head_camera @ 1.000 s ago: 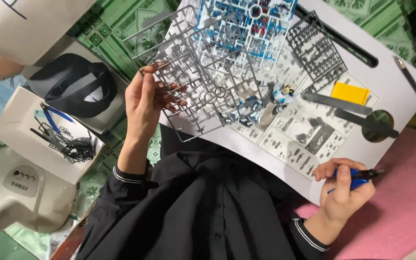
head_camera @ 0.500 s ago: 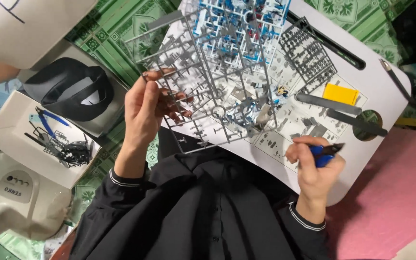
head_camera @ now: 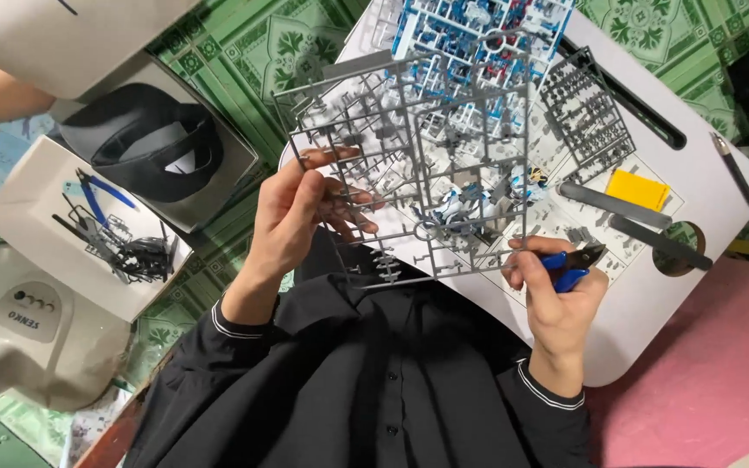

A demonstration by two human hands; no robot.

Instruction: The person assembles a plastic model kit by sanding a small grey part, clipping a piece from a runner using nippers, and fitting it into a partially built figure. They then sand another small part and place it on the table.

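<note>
Grey sprue: a grey plastic parts frame of thin bars and small moulded pieces (head_camera: 409, 173) is held up flat above the white oval lap table (head_camera: 652, 321), so that its parts face the camera.
Left hand: the left hand (head_camera: 292, 217) is closed on the frame's left edge, thumb over a bar and fingers spread behind it, which steadies the frame.
Right hand: the right hand (head_camera: 556, 290) is curled around blue-handled side cutters (head_camera: 569, 264); its fingertips touch the frame's lower right corner, and the blades point away from the frame.
Behind the frame: a blue-and-white sprue (head_camera: 470, 30) and a dark grey sprue (head_camera: 587, 113) are laid on the table.
Right of the frame: a yellow rectangular pad (head_camera: 639, 188) and two grey flat files (head_camera: 643, 221) are kept there.
Left of the frame: an open white box of dark offcuts (head_camera: 88, 234) is set on the green patterned floor mat (head_camera: 253, 61).
Room: a pink mat (head_camera: 704, 381) lies below the table; a white fan base (head_camera: 19, 329) stands below the box.
</note>
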